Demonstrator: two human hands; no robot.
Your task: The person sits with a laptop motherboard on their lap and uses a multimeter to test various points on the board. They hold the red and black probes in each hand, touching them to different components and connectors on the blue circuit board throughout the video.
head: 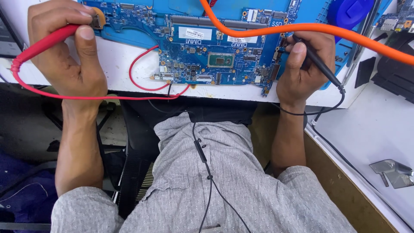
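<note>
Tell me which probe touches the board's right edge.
The black probe in the right hand; the red probe, in the left hand, touches the far-left corner.

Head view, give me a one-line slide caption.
Left hand holds a red probe, right hand a black probe, both on a blue circuit board.

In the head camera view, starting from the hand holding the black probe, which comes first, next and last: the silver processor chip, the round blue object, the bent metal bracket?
Measured from the right hand:
1. Round blue object, just above and to the outer side of the hand, at the top edge.
2. Silver processor chip, toward the middle of the blue circuit board.
3. Bent metal bracket, far below on the white side surface.
</note>
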